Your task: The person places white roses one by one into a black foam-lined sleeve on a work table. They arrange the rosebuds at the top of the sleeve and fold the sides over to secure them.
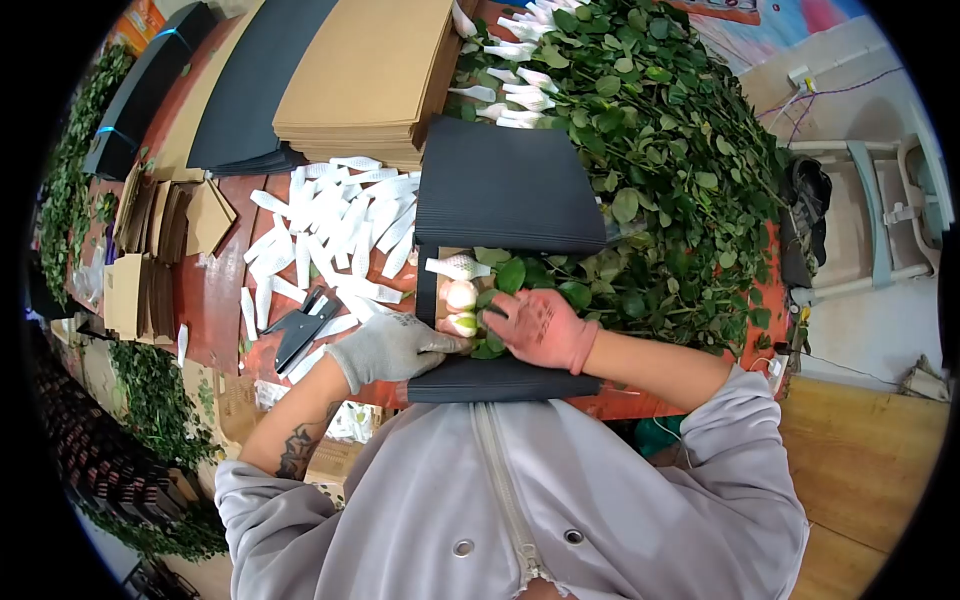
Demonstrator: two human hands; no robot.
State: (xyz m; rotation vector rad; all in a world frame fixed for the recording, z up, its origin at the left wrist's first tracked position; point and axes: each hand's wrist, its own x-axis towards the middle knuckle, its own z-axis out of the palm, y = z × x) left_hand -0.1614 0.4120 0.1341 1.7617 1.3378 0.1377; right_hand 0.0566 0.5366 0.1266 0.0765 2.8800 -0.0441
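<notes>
Pale roses point(461, 296) lie side by side on brown and black wrapping card, heads to the left and leafy stems to the right. A white mesh sleeve point(458, 267) covers the top head. My left hand point(395, 350), in a grey glove, is closed at the lowest rose head, its fingertips partly hidden. In a red glove, my right hand point(545, 330) closes on a rose just behind the heads, among the leaves. Black corrugated card point(505, 380) edges the bundle nearest me, and a stack of black corrugated sheets point(510, 190) lies beyond it.
A black stapler point(305, 328) rests beside a pile of white mesh sleeves point(345, 225). Brown card sheets point(365, 70) are stacked behind, with small folded cards point(140, 295) at left. Many leafy rose stems point(670, 150) cover the table's right. A chair point(870, 210) stands beyond.
</notes>
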